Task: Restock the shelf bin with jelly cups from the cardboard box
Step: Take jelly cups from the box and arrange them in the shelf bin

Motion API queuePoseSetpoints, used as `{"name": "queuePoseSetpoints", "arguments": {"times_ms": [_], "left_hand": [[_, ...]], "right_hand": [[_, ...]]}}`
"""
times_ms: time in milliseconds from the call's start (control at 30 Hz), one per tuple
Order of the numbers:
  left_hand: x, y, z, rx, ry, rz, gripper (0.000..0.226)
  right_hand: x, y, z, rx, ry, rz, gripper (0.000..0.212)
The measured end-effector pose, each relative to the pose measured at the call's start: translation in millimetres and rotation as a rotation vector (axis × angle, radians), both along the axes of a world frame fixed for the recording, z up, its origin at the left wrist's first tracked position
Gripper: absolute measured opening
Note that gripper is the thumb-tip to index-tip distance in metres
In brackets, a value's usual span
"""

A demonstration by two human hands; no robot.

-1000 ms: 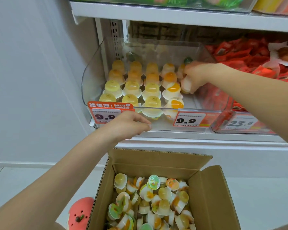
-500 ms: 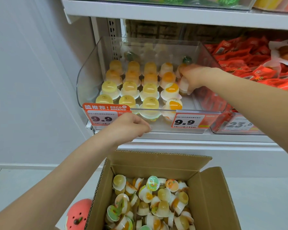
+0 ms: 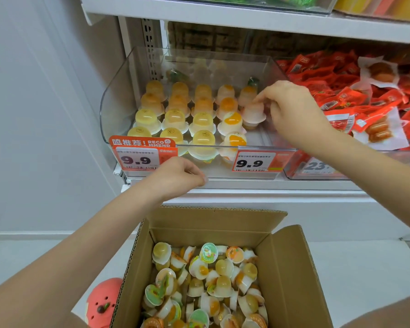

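Head view: right hand (image 3: 291, 110) fingers pinching one jelly cup (image 3: 253, 112); left hand (image 3: 175, 176) fingers curled, empty.

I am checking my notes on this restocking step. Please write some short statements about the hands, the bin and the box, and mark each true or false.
1. The right hand holds a jelly cup inside the clear shelf bin. True.
2. The left hand is inside the cardboard box. False: it is at the bin's front edge, near a 9.9 price tag.
3. The box is empty. False: it holds many loose cups.
4. Red packets fill the neighbouring bin. True.
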State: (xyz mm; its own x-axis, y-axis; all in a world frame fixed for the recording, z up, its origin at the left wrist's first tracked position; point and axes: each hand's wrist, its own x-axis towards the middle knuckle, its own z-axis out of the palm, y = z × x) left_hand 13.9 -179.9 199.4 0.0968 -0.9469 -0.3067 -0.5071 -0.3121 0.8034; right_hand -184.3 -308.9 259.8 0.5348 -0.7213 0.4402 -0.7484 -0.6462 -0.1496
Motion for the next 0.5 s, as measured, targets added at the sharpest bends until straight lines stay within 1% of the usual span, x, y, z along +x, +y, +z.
{"name": "queuePoseSetpoints", "arguments": {"times_ms": [67,100,167,233,267,367,400,433,500], "left_hand": [[-8.0,2.0,-10.5,0.013,-0.042,-0.034,0.011],[-12.6,3.0,-17.6,0.029,-0.065,-0.052,0.013],[-20.6,5.7,-36.9,0.056,-0.130,-0.085,0.014],[-25.6,13.0,-62.3,0.079,-0.234,-0.146,0.016],[-26.8,18.5,-76.7,0.102,-0.310,-0.196,0.017],[-27.3,40.0,-123.9,0.232,-0.581,-0.394,0.023],[-27.6,47.1,-140.4,0.279,-0.625,-0.451,0.024],[-27.9,53.0,-158.3,0.318,-0.632,-0.487,0.025],[-29.1,62.9,-194.4,0.369,-0.603,-0.505,0.030]], "right_hand": [[-15.2,36.0,-15.6,-0.044,-0.135,0.087,0.042],[-22.2,52.2,-27.1,-0.072,-0.160,0.129,0.039],[-34.4,80.4,-56.3,-0.089,-0.121,0.238,0.031],[-42.3,103.4,-92.1,-0.022,0.001,0.342,0.027],[-44.3,113.0,-111.6,0.047,0.103,0.364,0.026],[-46.5,132.5,-173.7,0.361,0.470,0.338,0.024],[-48.0,135.5,-196.5,0.466,0.541,0.306,0.024],[-49.0,137.5,-217.2,0.571,0.601,0.259,0.026],[-48.5,139.6,-252.3,0.739,0.693,0.182,0.031]]}}
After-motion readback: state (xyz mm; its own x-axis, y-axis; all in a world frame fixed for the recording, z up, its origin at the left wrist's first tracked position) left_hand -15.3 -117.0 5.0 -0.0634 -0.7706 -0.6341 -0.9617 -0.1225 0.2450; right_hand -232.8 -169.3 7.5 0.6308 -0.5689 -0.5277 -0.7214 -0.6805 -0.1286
